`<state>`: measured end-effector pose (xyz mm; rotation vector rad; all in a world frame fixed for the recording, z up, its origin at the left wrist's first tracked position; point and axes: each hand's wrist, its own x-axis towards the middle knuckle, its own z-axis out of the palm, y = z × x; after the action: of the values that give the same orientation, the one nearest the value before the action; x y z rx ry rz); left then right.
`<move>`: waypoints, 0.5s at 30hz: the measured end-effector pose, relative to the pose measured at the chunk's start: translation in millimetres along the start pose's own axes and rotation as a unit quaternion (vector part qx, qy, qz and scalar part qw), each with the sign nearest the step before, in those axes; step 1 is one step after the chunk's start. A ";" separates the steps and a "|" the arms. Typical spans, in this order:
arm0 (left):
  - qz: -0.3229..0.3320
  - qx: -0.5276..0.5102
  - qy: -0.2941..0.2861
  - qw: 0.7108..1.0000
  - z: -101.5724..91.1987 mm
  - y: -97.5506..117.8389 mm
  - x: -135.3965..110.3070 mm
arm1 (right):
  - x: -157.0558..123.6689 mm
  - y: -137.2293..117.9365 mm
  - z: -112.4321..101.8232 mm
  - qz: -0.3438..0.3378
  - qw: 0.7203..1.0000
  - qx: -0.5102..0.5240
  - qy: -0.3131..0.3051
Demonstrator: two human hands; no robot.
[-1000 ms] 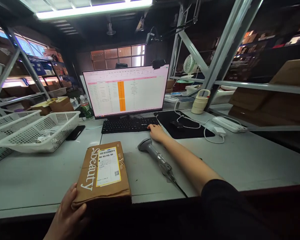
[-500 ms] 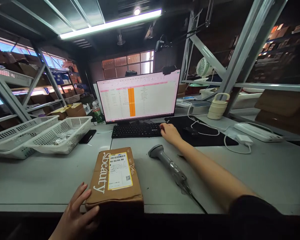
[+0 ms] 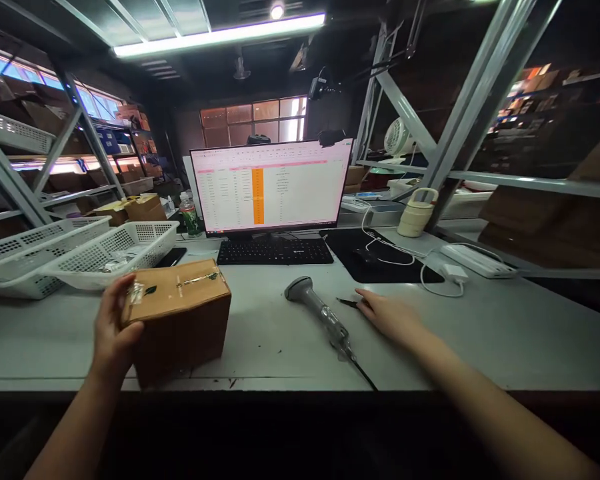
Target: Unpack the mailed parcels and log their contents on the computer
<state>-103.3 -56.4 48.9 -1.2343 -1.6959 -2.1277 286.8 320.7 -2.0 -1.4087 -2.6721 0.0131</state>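
Note:
My left hand is closed around the left end of a brown cardboard box, thumb on the near side. The box sits tilted near the table's front edge; its upward face shows clear tape and a dark leaf-like mark. To the right, my right hand rests low over the table, its fingertips on a thin black pointed tool, whose exact kind I cannot make out. Between the hands lies a grey barcode scanner, partly wrapped in clear plastic, its cable running off the front edge.
A black keyboard stands before a monitor showing a spreadsheet. Right of it are a mouse pad with a mouse, white cables, a white power strip and a cream cup. White plastic baskets stand at left.
My left hand has taken hold of the box and turned it, so the shipping label no longer shows. My right hand has moved from the keyboard back to the thin black tool.

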 end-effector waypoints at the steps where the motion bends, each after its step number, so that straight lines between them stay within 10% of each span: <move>1: -0.006 -0.024 -0.001 1.000 6.2 -3.0 1.4 | -1.4 0.1 0.8 -0.004 1.000 -0.004 0.003; 9: -0.093 -0.153 -0.082 0.980 -27.6 -26.5 13.1 | 8.0 -12.8 -18.0 -0.020 0.979 0.149 0.138; 15: -0.152 -0.201 -0.148 0.957 -38.2 -26.7 31.4 | -13.0 -136.7 -59.6 -0.124 0.819 0.559 0.031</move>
<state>-158.0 -69.0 49.5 -1.5497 -1.7105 -2.6904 188.4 229.6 64.6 -0.6215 -2.0229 1.2382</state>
